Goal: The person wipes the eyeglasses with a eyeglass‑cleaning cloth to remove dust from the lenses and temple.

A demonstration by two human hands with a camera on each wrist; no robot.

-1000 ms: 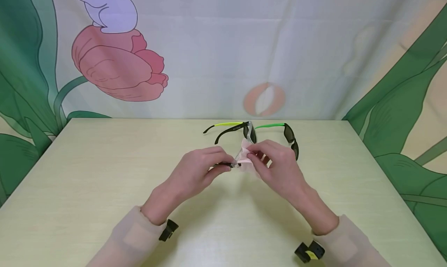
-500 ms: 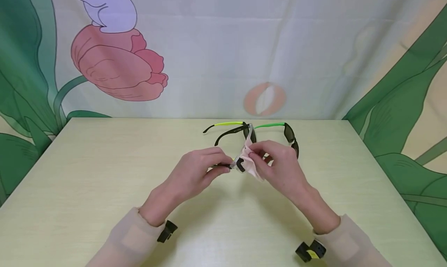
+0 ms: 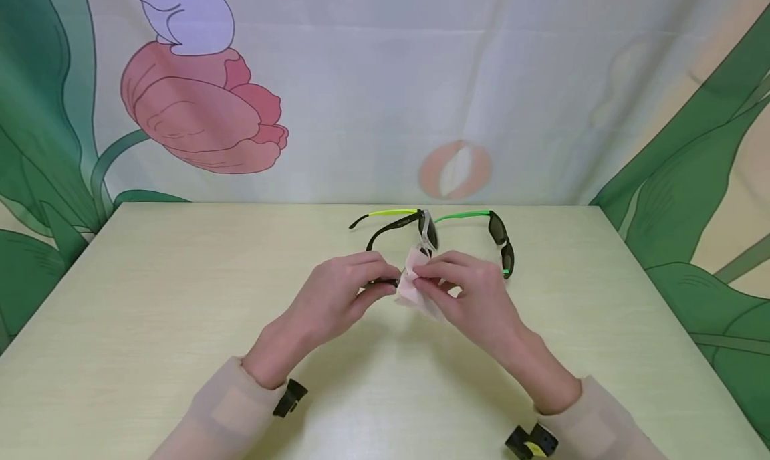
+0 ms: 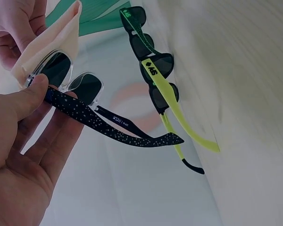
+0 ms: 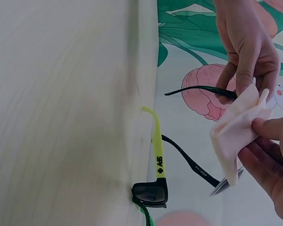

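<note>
Sunglasses with a clear frame, dark lenses and speckled black temples point(image 4: 104, 125) are held up above the table. My left hand point(image 3: 343, 289) pinches them by the hinge end of one temple, thumb on the outside in the left wrist view. A folded pale pink cloth point(image 3: 414, 287) is pinched between the thumb and fingers of my right hand point(image 3: 478, 296). That cloth point(image 5: 237, 132) wraps over the frame's near end, beside my left fingertips, and hides part of the near lens in the head view. The other lens point(image 4: 86, 88) shows uncovered in the left wrist view.
Behind the hands, black sunglasses with yellow temples point(image 4: 172, 106) stand on the table point(image 3: 180, 299). Beside them on the right are black sunglasses with green temples point(image 3: 498, 229). A printed curtain point(image 3: 361, 99) hangs along the table's far edge.
My right hand has shifted the cloth left and toward me, from the frame's middle to the end near my left fingers. My left hand has stayed nearly still.
</note>
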